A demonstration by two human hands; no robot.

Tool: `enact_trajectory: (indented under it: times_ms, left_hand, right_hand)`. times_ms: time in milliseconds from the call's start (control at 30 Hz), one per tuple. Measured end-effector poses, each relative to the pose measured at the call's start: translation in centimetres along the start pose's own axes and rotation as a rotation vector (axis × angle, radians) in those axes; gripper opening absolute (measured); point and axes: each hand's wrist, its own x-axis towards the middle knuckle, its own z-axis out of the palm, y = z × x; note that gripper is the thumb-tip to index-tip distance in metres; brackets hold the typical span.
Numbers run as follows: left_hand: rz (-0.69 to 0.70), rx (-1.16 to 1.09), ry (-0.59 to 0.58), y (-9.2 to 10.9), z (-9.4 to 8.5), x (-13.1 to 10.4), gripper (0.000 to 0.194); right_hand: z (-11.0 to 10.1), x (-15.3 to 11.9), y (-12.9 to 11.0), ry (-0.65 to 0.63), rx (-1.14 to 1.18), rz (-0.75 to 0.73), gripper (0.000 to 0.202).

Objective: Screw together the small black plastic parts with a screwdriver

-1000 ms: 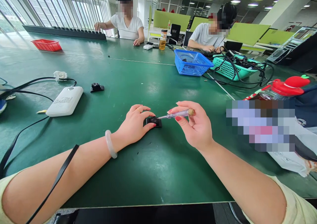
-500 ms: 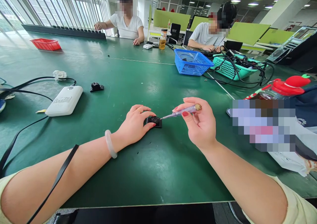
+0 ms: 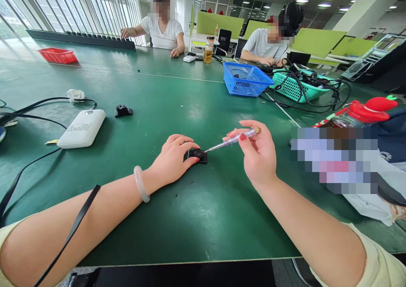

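Green tabletop [image 3: 203, 223]: two black blocks [image 3: 199, 154] [image 3: 123, 111], one screwdriver [image 3: 233, 139].

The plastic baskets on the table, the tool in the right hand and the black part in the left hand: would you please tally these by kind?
Plastic baskets: 3 (red basket, blue basket, green basket)
Screwdriver in the right hand: 1
Black part in the left hand: 1
Total: 5

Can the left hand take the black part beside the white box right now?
Probably not: the left hand is holding the near black part, so taking the far black part likely means letting go first.
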Motion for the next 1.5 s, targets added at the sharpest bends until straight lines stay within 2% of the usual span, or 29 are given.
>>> enact_trajectory:
  times_ms: [1133,1233,1300,1400,1433,1467,1500]
  left_hand:
    - [0.009,-0.022,0.000,-0.1,0.1,0.1,0.028]
    - [0.007,-0.005,0.035,-0.2,0.2,0.1,0.030]
    - [0.008,-0.020,0.117,0.5,-0.2,-0.1,0.030]
    - [0.051,-0.170,0.251,3.1,-1.9,-1.6,0.020]
    - [0.092,-0.272,0.243,4.2,-2.6,-2.4,0.022]
    - [0.143,-0.396,0.160,5.3,-3.5,-3.4,0.026]
    - [0.203,-0.516,0.019,6.3,-4.3,-4.5,0.031]
  right_hand:
    - [-0.2,0.4,1.4,0.072,-0.018,0.087,0.021]
    - [-0.2,0.5,1.5,0.087,-0.003,0.098,0.023]
    - [-0.2,0.6,1.5,0.091,0.018,0.085,0.025]
    - [-0.2,0.5,1.4,0.082,0.022,0.064,0.025]
    - [-0.2,0.4,1.3,0.078,0.015,0.063,0.024]
    - [-0.3,0.4,1.3,0.073,0.008,0.061,0.024]
    - [-0.3,0.3,1.2,0.069,0.004,0.055,0.023]
